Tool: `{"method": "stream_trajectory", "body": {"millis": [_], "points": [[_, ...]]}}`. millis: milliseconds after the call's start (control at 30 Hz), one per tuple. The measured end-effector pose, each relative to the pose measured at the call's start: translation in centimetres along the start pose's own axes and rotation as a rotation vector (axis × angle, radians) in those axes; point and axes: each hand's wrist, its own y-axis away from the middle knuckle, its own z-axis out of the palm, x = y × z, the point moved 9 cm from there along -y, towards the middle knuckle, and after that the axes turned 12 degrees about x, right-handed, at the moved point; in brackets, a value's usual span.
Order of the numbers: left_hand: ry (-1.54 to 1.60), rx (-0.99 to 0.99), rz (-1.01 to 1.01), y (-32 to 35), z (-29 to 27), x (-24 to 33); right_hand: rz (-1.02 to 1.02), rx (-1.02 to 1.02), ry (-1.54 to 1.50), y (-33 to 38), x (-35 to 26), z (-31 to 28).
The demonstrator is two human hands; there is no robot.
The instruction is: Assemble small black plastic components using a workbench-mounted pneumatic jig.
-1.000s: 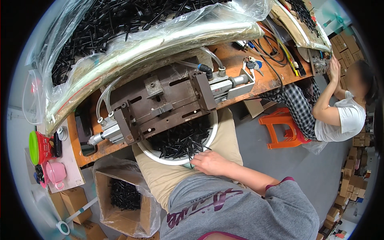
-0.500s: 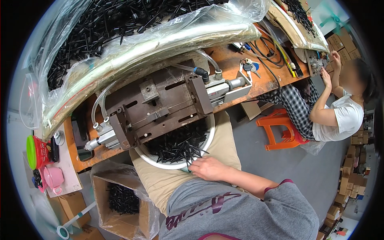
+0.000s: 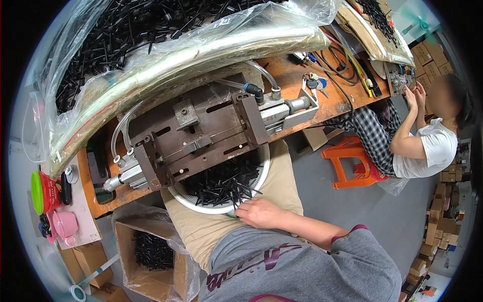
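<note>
My right hand [image 3: 260,213] rests at the near right rim of a round white basket [image 3: 197,208]. Its fingers are curled together, and whatever they hold is hidden from me. Beside the fingertips, thin black stick-like plastic parts [image 3: 221,186] jut up over the rim. More of these parts fill the basket, which sits on a beige cushion [image 3: 287,186] over my lap. My left hand is not in view. Just beyond the basket stands a brown metal fixture [image 3: 211,121] with a pneumatic cylinder [image 3: 132,173] at either end; nothing of mine touches it.
A plastic-lined heap of black parts [image 3: 151,30] lies behind the fixture. Keys [image 3: 314,83] and cables share the wooden bench [image 3: 342,100]. An open carton [image 3: 128,261] of black parts stands lower left, near a pink cup [image 3: 65,224]. A co-worker sits on an orange stool [image 3: 347,163] at right.
My right hand stays at the basket rim, almost unmoved. At right, the co-worker's raised hand has come down to meet the other. The view has shifted slightly.
</note>
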Motion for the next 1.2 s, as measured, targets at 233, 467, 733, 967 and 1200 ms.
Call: {"method": "stream_trajectory", "body": {"millis": [233,467,733,967,1200], "points": [[-0.007,-0.004,-0.003,-0.2,0.1,-0.2,-0.001,0.017,-0.002,0.2,-0.1,0.0],[-0.011,-0.009,-0.009,-0.5,0.2,-0.3,-0.021,0.008,-0.005,-0.1,-0.3,0.2],[-0.015,-0.012,-0.018,-0.6,0.4,-0.5,-0.027,0.033,-0.011,0.2,-0.1,0.4],[-0.017,-0.016,-0.026,-0.7,0.5,-0.8,-0.028,0.037,-0.017,0.0,-0.2,0.4],[-0.018,-0.010,-0.038,-0.5,0.2,-1.2,-0.024,0.033,-0.021,0.2,-0.2,0.6]]}}
